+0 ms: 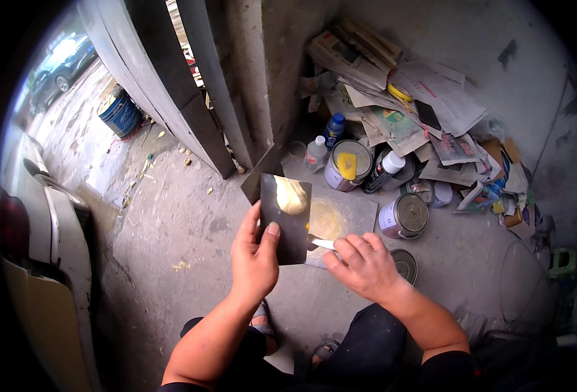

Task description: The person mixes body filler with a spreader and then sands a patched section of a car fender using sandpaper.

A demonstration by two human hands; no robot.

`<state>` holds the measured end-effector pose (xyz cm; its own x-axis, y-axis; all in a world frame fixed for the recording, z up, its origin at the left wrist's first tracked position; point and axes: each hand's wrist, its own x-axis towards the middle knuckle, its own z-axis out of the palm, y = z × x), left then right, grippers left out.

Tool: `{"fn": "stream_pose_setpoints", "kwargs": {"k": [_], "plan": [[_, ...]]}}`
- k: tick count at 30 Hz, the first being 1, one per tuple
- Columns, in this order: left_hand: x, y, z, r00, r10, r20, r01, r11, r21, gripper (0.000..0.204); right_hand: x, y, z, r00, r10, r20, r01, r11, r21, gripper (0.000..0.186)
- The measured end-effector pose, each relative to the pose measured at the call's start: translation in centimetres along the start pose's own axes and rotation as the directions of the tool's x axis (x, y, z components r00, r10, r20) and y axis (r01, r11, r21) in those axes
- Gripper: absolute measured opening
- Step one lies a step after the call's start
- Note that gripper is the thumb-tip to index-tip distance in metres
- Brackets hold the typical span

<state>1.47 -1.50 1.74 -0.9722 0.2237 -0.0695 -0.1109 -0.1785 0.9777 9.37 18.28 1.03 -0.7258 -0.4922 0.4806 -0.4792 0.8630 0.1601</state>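
My left hand (255,258) grips a dark rectangular plate (287,242) by its lower left side, thumb on the face. A lump of cream-yellow putty (291,196) sits near the plate's upper end. Closed around the white handle of a putty knife (323,244), my right hand (368,266) is just right of the plate. The knife's blade is mostly hidden at the plate's edge. Below lies a grey board (361,212) with a pale yellow smear. A second dark flat piece (254,185) shows behind the plate; what supports it cannot be made out.
Right of the board stand a can with a yellow scraper (347,166) on it, a closed can (411,215), and several bottles. A round lid (404,264) lies nearby. Newspapers (425,91) are heaped behind. A vehicle (59,228) is on the left, a blue bucket (119,116) beyond the door.
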Motion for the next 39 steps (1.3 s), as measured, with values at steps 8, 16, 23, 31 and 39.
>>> {"fn": "stream_pose_setpoints", "kwargs": {"k": [8,16,23,31,39], "plan": [[1.8,0.3,-1.9,0.999,-0.042,0.023,0.048,0.929,-0.368,0.049,-3.0,2.7,0.1,0.783,0.597,0.172,-0.517,0.473,0.713,0.052],[1.8,0.5,-1.8,0.997,-0.060,0.042,0.072,0.922,-0.381,0.048,-6.2,1.5,2.5,0.681,0.548,0.486,0.069,-0.709,0.702,0.059],[1.8,0.1,-1.4,0.995,-0.050,0.086,0.078,0.928,-0.364,0.048,-7.0,1.8,3.7,0.576,0.661,0.481,-0.058,-0.554,0.830,0.039],[1.5,0.2,-1.0,0.994,-0.086,0.073,0.104,0.947,-0.304,0.049,-5.1,1.5,2.1,0.608,0.644,0.464,0.076,-0.630,0.773,0.032],[1.8,-0.8,-0.8,0.992,-0.098,0.081,0.116,0.956,-0.268,0.048,-4.5,2.0,2.7,0.703,0.588,0.400,0.294,-0.752,0.590,0.030]]}}
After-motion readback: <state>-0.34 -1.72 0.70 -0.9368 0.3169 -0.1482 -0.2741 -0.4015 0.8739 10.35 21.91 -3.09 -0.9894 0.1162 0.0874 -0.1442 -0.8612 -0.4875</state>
